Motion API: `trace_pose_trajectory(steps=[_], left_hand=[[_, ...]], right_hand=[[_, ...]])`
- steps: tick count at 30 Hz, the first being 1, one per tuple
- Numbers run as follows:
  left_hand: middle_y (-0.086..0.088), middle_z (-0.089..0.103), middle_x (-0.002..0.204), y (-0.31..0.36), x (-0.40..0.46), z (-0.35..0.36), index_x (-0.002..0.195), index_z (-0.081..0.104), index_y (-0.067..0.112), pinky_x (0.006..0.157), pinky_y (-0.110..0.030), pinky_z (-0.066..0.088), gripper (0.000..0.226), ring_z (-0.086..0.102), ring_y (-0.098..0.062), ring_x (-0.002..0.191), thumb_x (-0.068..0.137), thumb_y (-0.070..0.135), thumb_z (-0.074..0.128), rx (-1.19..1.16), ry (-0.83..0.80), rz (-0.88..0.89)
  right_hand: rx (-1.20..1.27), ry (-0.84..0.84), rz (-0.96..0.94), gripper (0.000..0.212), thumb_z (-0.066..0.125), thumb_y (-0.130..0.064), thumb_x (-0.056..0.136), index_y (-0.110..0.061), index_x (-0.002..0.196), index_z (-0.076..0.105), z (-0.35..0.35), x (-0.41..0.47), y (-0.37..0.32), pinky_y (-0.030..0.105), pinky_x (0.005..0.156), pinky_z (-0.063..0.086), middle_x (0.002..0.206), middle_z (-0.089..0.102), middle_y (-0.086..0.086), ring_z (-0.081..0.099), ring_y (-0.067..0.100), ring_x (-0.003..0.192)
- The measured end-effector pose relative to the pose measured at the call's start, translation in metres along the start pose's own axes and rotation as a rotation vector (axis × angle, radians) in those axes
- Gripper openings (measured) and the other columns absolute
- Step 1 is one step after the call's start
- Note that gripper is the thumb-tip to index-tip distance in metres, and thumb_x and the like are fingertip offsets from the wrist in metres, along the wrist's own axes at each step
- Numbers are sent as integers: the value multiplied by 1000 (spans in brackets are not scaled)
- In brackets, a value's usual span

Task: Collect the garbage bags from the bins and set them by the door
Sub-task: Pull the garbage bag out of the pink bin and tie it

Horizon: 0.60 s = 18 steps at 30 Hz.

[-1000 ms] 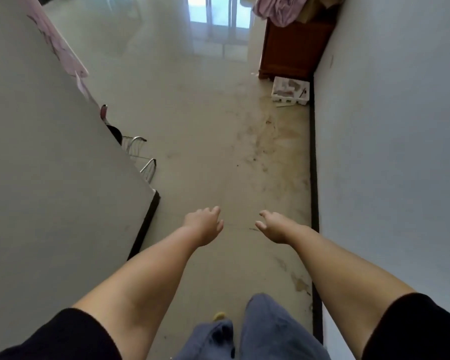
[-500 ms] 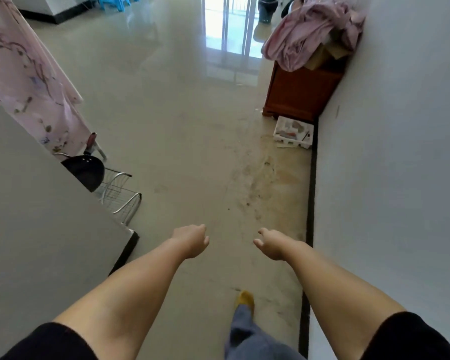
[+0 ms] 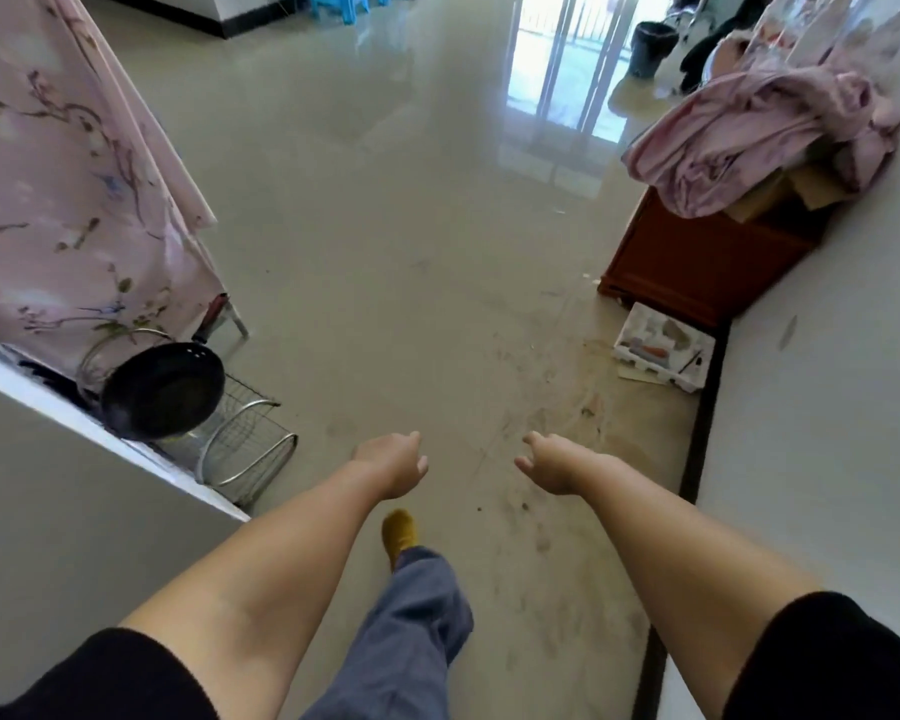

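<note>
Both my arms reach forward over a glossy beige floor. My left hand (image 3: pixel 393 462) is empty, its fingers loosely curled downward. My right hand (image 3: pixel 552 462) is empty too, fingers slightly apart. A dark bin (image 3: pixel 653 46) stands far off at the top right, near a bright glass door (image 3: pixel 567 59). I cannot see whether a bag is in it. No garbage bag shows anywhere in view.
A grey wall corner (image 3: pixel 74 511) juts in at the left, with a black pan (image 3: pixel 165 389) and a wire rack (image 3: pixel 250 449) behind it. A pink floral curtain (image 3: pixel 68 189) hangs above. At the right stand a white wall, a red-brown cabinet (image 3: pixel 697 262) under pink cloth, and a white foam tray (image 3: pixel 663 353).
I have walked forward past the left wall corner; the pan, rack, curtain and far bin have come into view. Both hands stay empty and held out in front.
</note>
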<state>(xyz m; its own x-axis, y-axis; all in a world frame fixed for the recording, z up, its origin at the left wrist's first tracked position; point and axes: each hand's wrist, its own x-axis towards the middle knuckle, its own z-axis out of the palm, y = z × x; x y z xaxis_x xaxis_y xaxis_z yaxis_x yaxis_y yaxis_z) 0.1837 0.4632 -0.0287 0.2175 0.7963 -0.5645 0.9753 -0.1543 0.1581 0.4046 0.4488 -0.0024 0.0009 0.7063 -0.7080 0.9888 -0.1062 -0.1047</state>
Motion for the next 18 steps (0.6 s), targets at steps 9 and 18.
trace_pose_trajectory(steps=[9, 18], left_hand=[[-14, 50, 138, -72, 166, -151, 134, 41, 12, 98, -40, 44, 44, 51, -33, 122, 98, 36, 33, -17, 10, -47], [-14, 51, 137, -141, 316, -258, 130, 43, 12, 98, -39, 43, 42, 51, -33, 122, 98, 36, 32, -95, 4, -144]], right_hand=[[-19, 17, -55, 57, 28, -40, 100, -10, 148, 20, -170, 158, -62, 41, 108, 35, 147, 35, 19, 40, 34, 132], [-114, -29, -125, 58, 30, -41, 100, -14, 149, 17, -318, 318, -115, 43, 110, 33, 149, 34, 15, 37, 33, 135]])
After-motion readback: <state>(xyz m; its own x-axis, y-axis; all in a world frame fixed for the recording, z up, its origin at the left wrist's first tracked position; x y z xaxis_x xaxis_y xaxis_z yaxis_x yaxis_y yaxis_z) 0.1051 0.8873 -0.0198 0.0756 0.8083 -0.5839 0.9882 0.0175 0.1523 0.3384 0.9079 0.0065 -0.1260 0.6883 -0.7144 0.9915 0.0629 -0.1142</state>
